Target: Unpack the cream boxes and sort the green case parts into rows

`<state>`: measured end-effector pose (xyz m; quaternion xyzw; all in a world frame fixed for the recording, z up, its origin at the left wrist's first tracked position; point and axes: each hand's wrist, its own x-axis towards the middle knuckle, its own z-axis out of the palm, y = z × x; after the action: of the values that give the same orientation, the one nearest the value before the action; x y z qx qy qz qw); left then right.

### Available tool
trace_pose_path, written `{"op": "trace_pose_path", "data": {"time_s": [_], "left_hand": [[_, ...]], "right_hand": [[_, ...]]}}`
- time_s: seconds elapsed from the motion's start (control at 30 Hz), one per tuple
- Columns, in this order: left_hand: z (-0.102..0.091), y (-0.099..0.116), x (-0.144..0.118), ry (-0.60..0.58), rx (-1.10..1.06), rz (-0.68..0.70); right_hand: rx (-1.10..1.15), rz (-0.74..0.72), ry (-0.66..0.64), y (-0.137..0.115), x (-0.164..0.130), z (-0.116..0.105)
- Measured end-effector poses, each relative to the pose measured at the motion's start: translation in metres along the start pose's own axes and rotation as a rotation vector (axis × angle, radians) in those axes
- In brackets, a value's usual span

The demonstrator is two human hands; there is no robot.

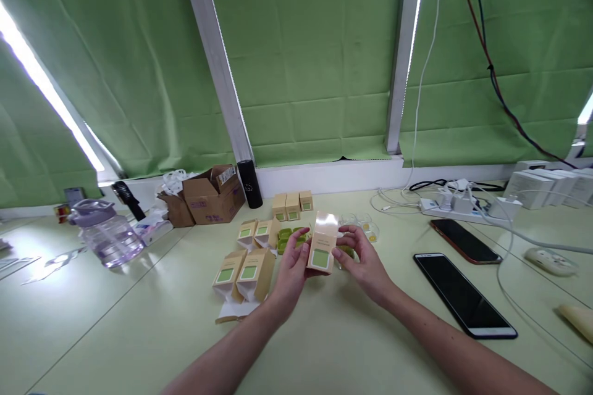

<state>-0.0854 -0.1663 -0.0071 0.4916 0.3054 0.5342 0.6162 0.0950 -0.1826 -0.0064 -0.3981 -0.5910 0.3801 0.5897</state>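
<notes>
Between my two hands, a small beige box [321,245] with a green square on its front is held tilted up, its top flap raised. My left hand [291,268] grips the box's left edge with thumb and fingers. On the other edge, the thumb and fingers of my right hand [364,262] close around it. Green small items [285,237] lie partly hidden behind my left hand. Clear round plastic pieces [369,227], some with yellow, are behind my right hand. Left of my hands stand matching boxes [254,274], with open flaps at the bottom.
More beige boxes [292,206] stand at the back, near a cardboard carton [213,200] and a black cylinder [250,184]. A water jug [109,234] is at left. To the right lie two phones [463,293], a power strip [456,208], cables and a mouse [551,260].
</notes>
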Motion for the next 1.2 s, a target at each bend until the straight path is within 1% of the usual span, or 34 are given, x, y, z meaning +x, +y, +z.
{"op": "trace_pose_path", "data": {"time_s": [0.1,0.17,0.27,0.37,0.43,0.6,0.73,0.83,0.97,1.1,1.2], "left_hand": [[0.004,0.007,-0.002,0.004,0.053,0.038],[0.005,0.010,-0.004,-0.020,0.053,0.064],[0.007,0.013,-0.007,-0.117,0.080,0.108],[0.013,0.013,-0.009,-0.191,0.179,0.169],[0.018,0.013,-0.008,-0.185,0.234,0.189],[0.029,0.016,-0.003,-0.145,0.296,0.181],[0.036,0.019,0.005,-0.128,0.299,0.168],[0.039,0.017,0.010,-0.109,0.266,0.146],[0.038,0.008,0.013,-0.106,0.213,0.139],[0.030,0.000,0.011,-0.105,0.187,0.151],[0.024,-0.003,0.009,-0.103,0.191,0.159]], "right_hand": [[0.042,0.007,0.024,-0.002,0.000,0.000],[0.068,0.024,0.052,-0.002,0.002,-0.001],[0.100,0.046,0.094,0.001,0.005,-0.005],[0.125,0.039,0.125,0.005,0.008,-0.009],[0.130,0.037,0.138,0.007,0.010,-0.010],[0.129,0.048,0.150,0.010,0.012,-0.011],[0.116,0.042,0.181,0.012,0.015,-0.014],[0.108,0.044,0.194,0.014,0.018,-0.016],[0.097,0.051,0.199,0.016,0.020,-0.018],[0.051,0.054,0.195,0.019,0.020,-0.017],[0.026,0.058,0.166,0.019,0.019,-0.015]]}}
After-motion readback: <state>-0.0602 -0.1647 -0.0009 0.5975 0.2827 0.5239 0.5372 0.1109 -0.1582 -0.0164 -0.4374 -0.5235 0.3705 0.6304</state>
